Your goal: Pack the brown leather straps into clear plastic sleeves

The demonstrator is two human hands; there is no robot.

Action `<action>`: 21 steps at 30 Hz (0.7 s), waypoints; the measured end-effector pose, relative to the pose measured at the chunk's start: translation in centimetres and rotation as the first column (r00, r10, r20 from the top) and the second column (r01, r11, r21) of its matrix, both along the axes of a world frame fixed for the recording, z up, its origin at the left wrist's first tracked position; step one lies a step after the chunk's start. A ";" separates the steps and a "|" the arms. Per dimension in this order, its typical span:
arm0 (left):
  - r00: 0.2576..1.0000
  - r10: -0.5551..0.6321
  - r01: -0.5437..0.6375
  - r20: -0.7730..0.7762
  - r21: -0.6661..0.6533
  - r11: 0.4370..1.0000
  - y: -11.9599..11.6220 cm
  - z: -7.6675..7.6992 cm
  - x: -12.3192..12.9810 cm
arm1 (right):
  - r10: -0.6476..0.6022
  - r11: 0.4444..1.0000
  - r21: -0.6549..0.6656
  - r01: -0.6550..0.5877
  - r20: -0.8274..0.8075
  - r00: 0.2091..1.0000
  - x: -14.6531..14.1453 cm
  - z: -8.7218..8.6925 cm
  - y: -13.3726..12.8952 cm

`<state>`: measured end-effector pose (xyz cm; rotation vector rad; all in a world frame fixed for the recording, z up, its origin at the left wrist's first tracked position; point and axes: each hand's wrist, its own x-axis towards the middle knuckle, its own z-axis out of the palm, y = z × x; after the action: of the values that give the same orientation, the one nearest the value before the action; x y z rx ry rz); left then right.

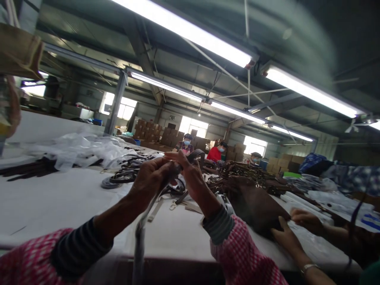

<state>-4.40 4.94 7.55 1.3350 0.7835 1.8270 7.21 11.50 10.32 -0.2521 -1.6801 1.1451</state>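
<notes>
In the middle of the head view, my left hand point(150, 180) is closed around a dark strap. From it a length of the strap point(140, 237), greyish and shiny as if wrapped in film, hangs down past the table's front edge. My right hand point(191, 174) meets the left one at the fingertips and pinches the same strap, its fingers partly hidden. Behind the right hand a curved dark band point(197, 154) shows; whether it belongs to the same strap I cannot tell. Coiled dark straps point(126, 168) lie on the table just beyond.
At the right, a co-worker's hands point(289, 233) touch a dark brown bag piece point(257, 204). Brown straps with metal fittings point(243, 172) are heaped behind it. Clear plastic bags point(86, 148) cover the left of the white table point(59, 202). People sit across the table.
</notes>
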 end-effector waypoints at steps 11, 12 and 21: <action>0.985 0.154 -0.152 -0.081 0.030 0.988 1.9 4.5 -1.0 | -0.025 0.970 -0.241 -0.035 -0.240 0.970 2.6 7.2 3.1; 0.991 0.110 -0.109 -0.081 0.013 0.994 1.9 4.8 -0.8 | 0.021 0.981 -0.189 -0.055 -0.174 0.984 2.3 7.2 2.7; 0.967 0.244 -0.237 -0.067 0.104 0.966 0.7 6.9 0.7 | 0.186 0.936 -0.284 -0.209 -0.106 0.977 1.8 5.1 2.9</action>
<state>-3.69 5.66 14.43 1.4322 0.9463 2.0320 8.96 14.40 15.45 -0.2245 -1.4873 1.5402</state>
